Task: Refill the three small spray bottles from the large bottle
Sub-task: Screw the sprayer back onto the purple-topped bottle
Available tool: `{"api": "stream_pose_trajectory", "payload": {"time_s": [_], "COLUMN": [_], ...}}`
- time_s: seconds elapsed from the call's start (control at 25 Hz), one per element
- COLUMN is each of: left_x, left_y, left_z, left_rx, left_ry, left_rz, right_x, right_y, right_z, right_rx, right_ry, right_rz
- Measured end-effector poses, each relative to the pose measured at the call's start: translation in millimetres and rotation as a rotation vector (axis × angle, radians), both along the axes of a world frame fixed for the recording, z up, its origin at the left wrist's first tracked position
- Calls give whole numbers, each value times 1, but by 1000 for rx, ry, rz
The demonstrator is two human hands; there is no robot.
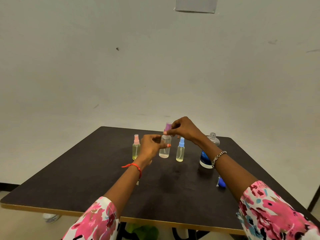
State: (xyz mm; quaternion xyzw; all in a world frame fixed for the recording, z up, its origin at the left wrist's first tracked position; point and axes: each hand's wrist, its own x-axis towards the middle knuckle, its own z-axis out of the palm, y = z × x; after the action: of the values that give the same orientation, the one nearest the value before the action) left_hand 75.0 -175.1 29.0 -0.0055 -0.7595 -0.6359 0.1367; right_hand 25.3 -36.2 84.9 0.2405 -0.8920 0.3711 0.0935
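Floral pink-and-white sleeves [97, 220] sit right at the bottom of the shot, both arms reaching out over a dark brown desk [86, 184] with a pale wood edge. Left hand [150, 147] has its fingers curled round the body of the clear middle spray bottle [164, 148]. Right hand [185, 129] pinches that bottle's purple spray top [168, 127] from above. Can't really tell if the bottle's base is on the desk or lifted a touch.

Either side of it, standing upright on the desk, are a pink-topped spray bottle [136, 149] to the left and a blue-topped spray bottle [180, 151] to the right, both with yellowish liquid. The large bottle [204, 158] with the blue label stands further right, partly behind the right wrist, and its threaded neck is uncapped. A small blue cap [222, 184] lies on the desk beside the right forearm.

Room-wise it's a plain off-white wall [103, 66] with scuffs and a sheet of paper [196, 4] taped up top. Something green [143, 231] sits under the desk.
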Motion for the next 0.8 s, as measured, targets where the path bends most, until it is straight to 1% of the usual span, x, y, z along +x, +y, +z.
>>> {"api": "stream_pose_trajectory", "payload": {"time_s": [0.12, 0.28, 0.48, 0.64, 0.72, 0.8], "left_x": [2, 3, 3, 3, 2, 2], "left_y": [2, 3, 4, 1, 0, 0], "left_z": [-2, 0, 0, 1, 0, -1], "left_rx": [-4, 5, -4, 3, 10, 7], "left_ry": [4, 2, 7, 6, 10, 15], "left_rz": [0, 4, -1, -4, -10, -12], "right_x": [0, -3, -4, -5, -3, -3], "right_y": [0, 4, -3, -2, -3, -7], "right_z": [-3, 0, -7, -3, -5, -9], "right_rx": [56, -16, 27, -71, -69, -22], "right_ry": [-9, -67, 4, -91, -66, -34], "right_rz": [-21, 62, -43, 76, 43, -22]}}
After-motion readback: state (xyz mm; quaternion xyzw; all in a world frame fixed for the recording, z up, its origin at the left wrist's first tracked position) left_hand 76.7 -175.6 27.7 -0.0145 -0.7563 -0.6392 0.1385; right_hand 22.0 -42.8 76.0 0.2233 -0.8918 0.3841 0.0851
